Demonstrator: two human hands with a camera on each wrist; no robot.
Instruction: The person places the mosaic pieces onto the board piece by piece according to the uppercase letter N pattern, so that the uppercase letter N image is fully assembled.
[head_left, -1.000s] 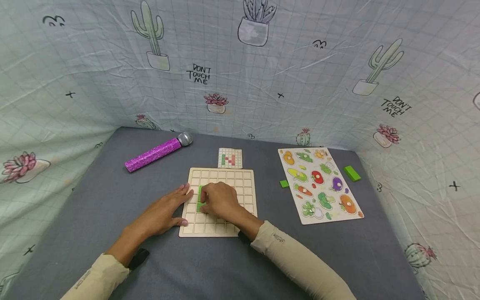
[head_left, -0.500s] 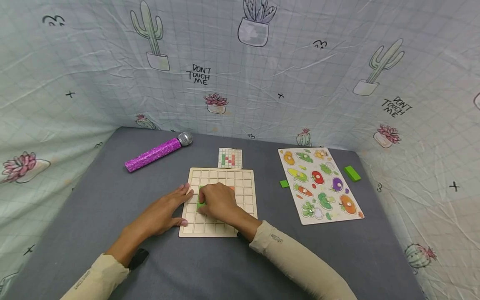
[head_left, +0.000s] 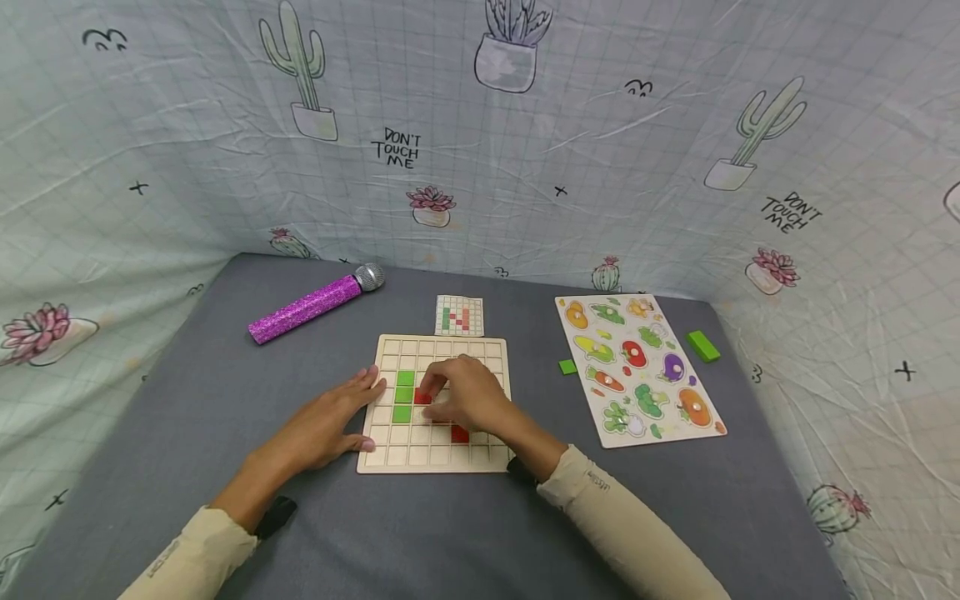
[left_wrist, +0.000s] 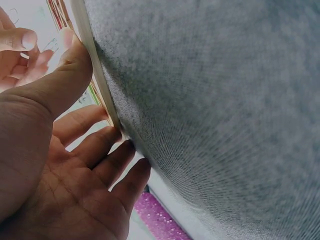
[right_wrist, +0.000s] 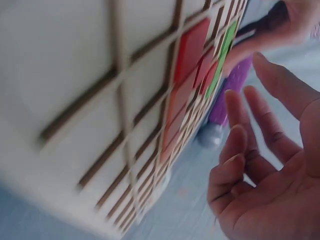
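Note:
A wooden grid board (head_left: 431, 458) lies flat in front of me, bearing a column of three green tiles (head_left: 403, 395). Red tiles show on it too, one red tile (head_left: 423, 397) beside the green column and another near the front, partly covered by my hand. In the right wrist view, lighter orange-red tiles (right_wrist: 176, 107) line up behind a red one. My right hand (head_left: 471, 396) hovers over the board, thumb and fingers apart with nothing between them. My left hand (head_left: 330, 425) rests along the board's left edge, fingers spread straight; the left wrist view shows fingertips touching that edge.
A small pattern card (head_left: 460, 305) lies just behind the board. To the right is a vegetable puzzle board (head_left: 637, 392), with a green tile (head_left: 567, 367) at its left edge and a green block (head_left: 703, 347) beyond. A glittery purple microphone (head_left: 307, 308) lies back left.
My right hand has drawn back to the right from the green tiles, its thumb and fingers parting. The green column and red tiles are now exposed. My left hand has stayed in place.

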